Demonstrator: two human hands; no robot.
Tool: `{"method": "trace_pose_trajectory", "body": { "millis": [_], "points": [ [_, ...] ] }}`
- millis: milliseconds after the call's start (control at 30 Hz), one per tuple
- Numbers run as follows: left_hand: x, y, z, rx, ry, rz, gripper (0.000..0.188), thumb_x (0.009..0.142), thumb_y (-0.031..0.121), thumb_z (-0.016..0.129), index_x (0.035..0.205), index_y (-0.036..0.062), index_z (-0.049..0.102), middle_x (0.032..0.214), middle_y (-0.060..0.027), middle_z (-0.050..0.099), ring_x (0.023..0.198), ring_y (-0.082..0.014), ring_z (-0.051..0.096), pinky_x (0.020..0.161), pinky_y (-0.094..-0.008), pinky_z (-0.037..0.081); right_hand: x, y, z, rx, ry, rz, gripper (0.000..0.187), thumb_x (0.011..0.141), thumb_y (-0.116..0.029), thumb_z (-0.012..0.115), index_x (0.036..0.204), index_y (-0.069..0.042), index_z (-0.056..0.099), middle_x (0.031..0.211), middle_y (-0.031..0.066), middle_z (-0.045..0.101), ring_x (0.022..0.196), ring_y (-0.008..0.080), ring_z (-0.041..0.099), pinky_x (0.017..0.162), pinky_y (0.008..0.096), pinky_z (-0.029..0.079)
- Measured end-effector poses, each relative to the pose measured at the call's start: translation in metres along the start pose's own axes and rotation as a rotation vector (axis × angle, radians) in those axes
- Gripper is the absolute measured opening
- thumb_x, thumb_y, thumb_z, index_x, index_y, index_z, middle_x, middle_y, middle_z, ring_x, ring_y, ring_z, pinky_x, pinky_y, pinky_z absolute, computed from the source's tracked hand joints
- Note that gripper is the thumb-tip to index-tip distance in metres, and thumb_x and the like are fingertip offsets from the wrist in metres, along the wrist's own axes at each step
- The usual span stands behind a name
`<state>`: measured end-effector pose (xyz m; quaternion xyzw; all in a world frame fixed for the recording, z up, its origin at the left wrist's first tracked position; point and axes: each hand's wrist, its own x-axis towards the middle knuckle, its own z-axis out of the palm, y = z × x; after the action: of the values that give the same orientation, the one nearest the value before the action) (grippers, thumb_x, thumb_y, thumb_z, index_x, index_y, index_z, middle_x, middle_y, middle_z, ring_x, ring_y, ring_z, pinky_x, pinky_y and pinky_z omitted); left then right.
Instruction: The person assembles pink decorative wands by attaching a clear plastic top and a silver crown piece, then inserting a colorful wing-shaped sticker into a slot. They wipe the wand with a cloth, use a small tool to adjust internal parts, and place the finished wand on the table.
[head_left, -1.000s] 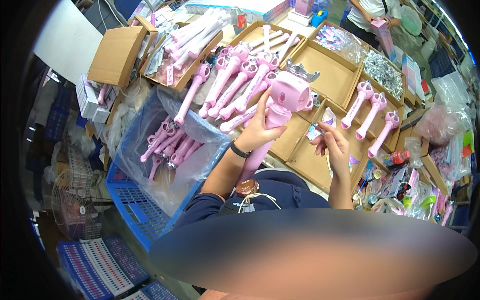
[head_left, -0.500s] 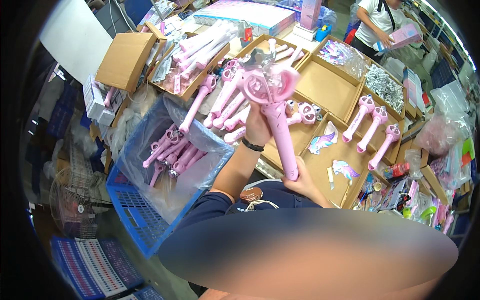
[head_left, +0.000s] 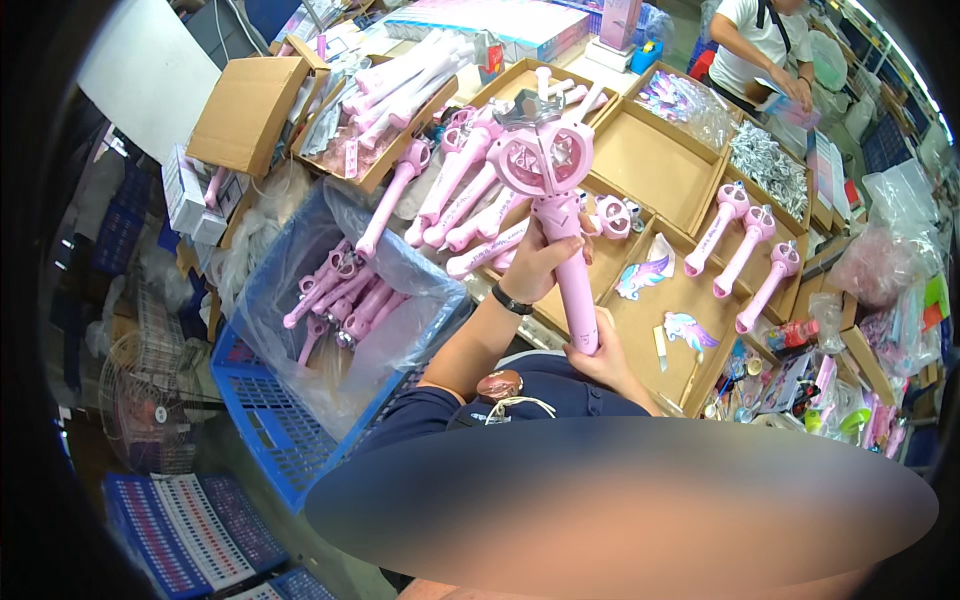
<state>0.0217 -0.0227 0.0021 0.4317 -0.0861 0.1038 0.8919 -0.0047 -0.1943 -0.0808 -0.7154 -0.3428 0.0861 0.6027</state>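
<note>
A pink toy wand (head_left: 562,215) stands almost upright in front of me. Its round head frames a clear faceted piece, and a silver crown-like top (head_left: 530,108) sits above. My left hand (head_left: 543,262) is closed around the upper handle, below the head. At the handle's bottom end, my right hand (head_left: 603,352) grips it, with some fingers hidden behind. Just beyond the wand lie more pink wands (head_left: 470,195) in a loose row. Two winged unicorn-like pieces (head_left: 690,333) in purple and blue rest in a cardboard tray (head_left: 632,370) beside my right hand.
At my left, a blue crate (head_left: 285,440) lined with clear plastic holds several wands. Three wands (head_left: 742,240) lie in a tray to the right. Silver parts (head_left: 768,165) fill a farther box. Across the table, another person (head_left: 765,50) handles a package. A fan (head_left: 150,410) stands lower left.
The wand has turned so its head faces me more squarely. My left hand now wraps the handle a little lower. The other person's hands and package have shifted.
</note>
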Motion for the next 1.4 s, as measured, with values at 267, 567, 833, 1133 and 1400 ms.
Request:
{"method": "trace_pose_trajectory", "body": {
  "millis": [267,567,833,1133,1400],
  "points": [
    [-0.001,-0.003,-0.001,-0.008,-0.044,0.001,0.038,0.076,0.012,0.06,0.109,-0.0027,0.048,0.095,-0.0102,0.055,0.077,-0.0198,0.056,0.069,-0.0337,0.046,-0.002,0.004,-0.001,-0.006,0.001,-0.001,0.053,0.063,-0.007,0.069,0.112,0.0,0.049,0.105,0.0143,0.048,0.1,0.0285,0.047,0.088,0.0354,0.038],
    [0.02,0.013,-0.008,-0.25,-0.045,0.13,0.087,0.076,0.065,0.052,0.129,-0.0019,0.037,0.115,-0.0161,0.055,0.101,-0.0259,0.056,0.091,-0.0381,0.045,-0.006,-0.002,-0.007,0.056,-0.075,0.01,0.052,0.064,-0.009,0.069,0.112,0.0,0.052,0.107,0.014,0.049,0.102,0.0287,0.047,0.089,0.0358,0.037],
    [-0.002,-0.008,-0.007,-0.08,-0.025,-0.025,0.039,0.079,0.007,0.057,0.115,0.0035,0.042,0.11,-0.015,0.053,0.08,-0.0213,0.057,0.071,-0.0377,0.049,-0.004,0.0,-0.007,0.077,-0.053,0.08,0.051,0.065,-0.01,0.07,0.11,0.0,0.051,0.105,0.0132,0.047,0.1,0.0266,0.048,0.088,0.0343,0.038],
    [-0.002,-0.01,-0.012,-0.075,-0.034,-0.067,0.04,0.078,0.01,0.058,0.114,0.0037,0.041,0.098,-0.0104,0.055,0.076,-0.0191,0.058,0.066,-0.032,0.05,-0.006,-0.001,-0.011,0.176,-0.13,0.157,0.055,0.065,-0.012,0.07,0.115,0.0,0.049,0.107,0.0129,0.047,0.103,0.0243,0.047,0.089,0.0331,0.038],
    [0.024,-0.01,-0.043,-0.242,0.002,0.121,0.096,0.068,0.078,0.043,0.132,0.0067,0.036,0.119,-0.0148,0.052,0.103,-0.0327,0.054,0.087,-0.0525,0.044,-0.005,0.009,-0.009,0.18,-0.177,0.091,0.059,0.066,-0.016,0.069,0.119,-0.001,0.048,0.108,0.015,0.049,0.105,0.0268,0.047,0.092,0.0351,0.036]
  ]
}}
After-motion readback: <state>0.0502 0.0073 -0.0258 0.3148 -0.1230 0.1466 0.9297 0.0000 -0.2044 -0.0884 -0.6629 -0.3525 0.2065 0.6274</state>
